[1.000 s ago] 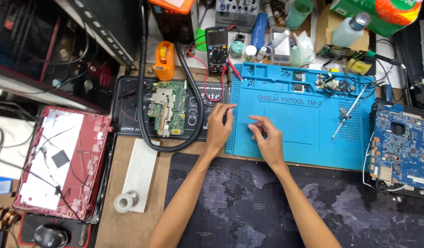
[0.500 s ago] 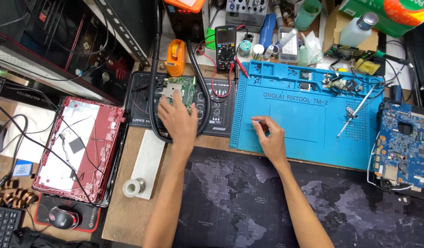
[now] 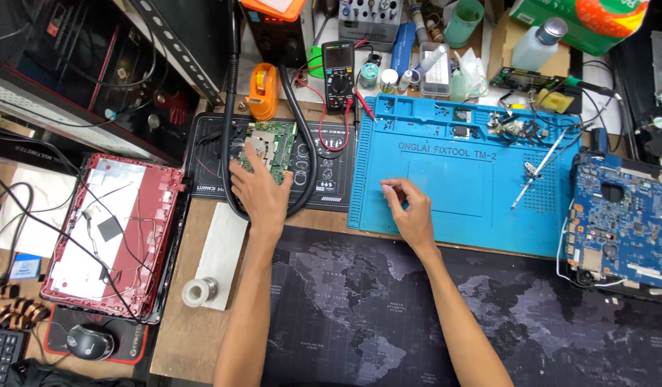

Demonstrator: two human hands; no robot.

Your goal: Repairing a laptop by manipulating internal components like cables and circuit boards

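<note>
My left hand (image 3: pixel 259 190) lies spread over the lower edge of a small green circuit board (image 3: pixel 273 147) on a black work mat (image 3: pixel 209 154), fingers apart and touching the board. A thick black hose (image 3: pixel 306 136) loops around the board and hand. My right hand (image 3: pixel 410 211) rests on the blue silicone repair mat (image 3: pixel 474 179), fingertips pinched together at its lower left part; whether something tiny sits between them cannot be made out.
A red laptop shell (image 3: pixel 108 236) lies at the left, a blue motherboard (image 3: pixel 625 218) at the right. Tweezers (image 3: pixel 535 172), a multimeter (image 3: pixel 338 75), an orange tape dispenser (image 3: pixel 261 89), bottles and a solder roll (image 3: pixel 198 290) surround the mats. A dark map desk mat (image 3: pixel 560 322) covers the front.
My left hand has moved left off the blue mat onto the green board on the black mat. My right hand has stayed on the blue mat. The view has shifted slightly.
</note>
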